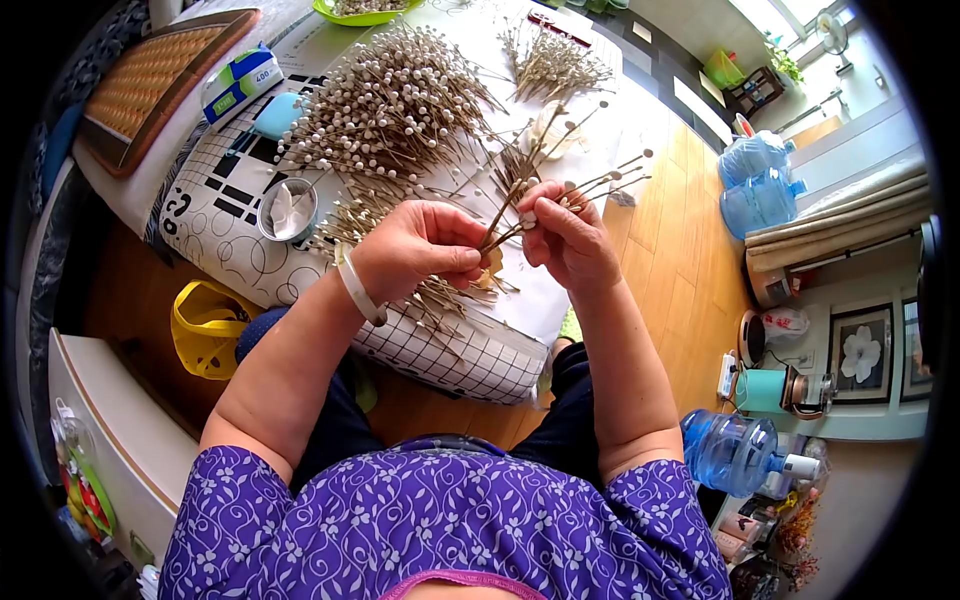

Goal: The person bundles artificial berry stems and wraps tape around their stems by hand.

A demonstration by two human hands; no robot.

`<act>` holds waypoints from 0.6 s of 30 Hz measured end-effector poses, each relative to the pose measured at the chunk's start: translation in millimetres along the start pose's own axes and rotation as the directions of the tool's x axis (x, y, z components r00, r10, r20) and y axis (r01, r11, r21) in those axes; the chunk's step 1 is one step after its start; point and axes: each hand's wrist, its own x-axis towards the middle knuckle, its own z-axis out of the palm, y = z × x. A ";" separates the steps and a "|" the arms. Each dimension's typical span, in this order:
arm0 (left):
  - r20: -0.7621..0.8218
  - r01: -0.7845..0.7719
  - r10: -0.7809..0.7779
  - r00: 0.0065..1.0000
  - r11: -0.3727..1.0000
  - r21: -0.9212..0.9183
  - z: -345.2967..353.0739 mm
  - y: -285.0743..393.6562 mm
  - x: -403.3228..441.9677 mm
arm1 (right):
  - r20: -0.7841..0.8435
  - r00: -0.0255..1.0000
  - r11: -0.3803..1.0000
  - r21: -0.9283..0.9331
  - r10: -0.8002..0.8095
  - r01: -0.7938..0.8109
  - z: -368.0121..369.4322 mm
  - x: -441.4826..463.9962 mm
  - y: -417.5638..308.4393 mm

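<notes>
Thin brown stems with small round heads [612,178] are held in front of me above the table edge. My left hand [428,250] pinches their lower ends between thumb and fingers, with a pale band on the wrist. Close beside it, my right hand [568,238] is closed round the stems nearer the heads. Behind my hands lies a large heap of dried stems with whitish round heads [390,95]. A smaller bunch [555,65] lies at the back right. More loose stems [430,300] lie under my left hand.
The table [240,255] has a patterned cover. On it are a metal bowl with white pieces [290,210], a blue-green item [278,116], a tissue pack [242,84] and a green basin [365,12]. A yellow bag [205,330] hangs at the left; water bottles [728,452] stand right.
</notes>
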 end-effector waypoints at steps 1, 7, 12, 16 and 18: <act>0.003 0.018 -0.018 1.000 1.000 -0.006 0.3 0.5 -0.3 | 0.001 1.000 1.000 0.000 0.002 -0.002 -0.5 -0.9 -0.7; -0.001 0.004 -0.004 1.000 0.999 0.033 -2.9 -1.3 1.0 | -0.108 0.992 0.993 -0.100 0.058 -0.069 -3.9 1.8 -0.3; -0.070 -0.072 0.083 0.994 0.986 0.150 1.0 -6.0 2.6 | -0.221 0.974 0.997 -0.040 0.059 -0.069 -1.4 1.9 4.4; -0.115 -0.117 0.157 0.981 0.949 0.294 2.9 -9.9 4.5 | -0.267 0.962 0.998 0.017 0.063 -0.061 0.5 2.4 8.2; -0.120 -0.134 0.187 0.975 0.926 0.353 2.3 -13.7 5.1 | -0.287 0.955 0.996 0.069 0.082 -0.065 2.5 2.0 8.9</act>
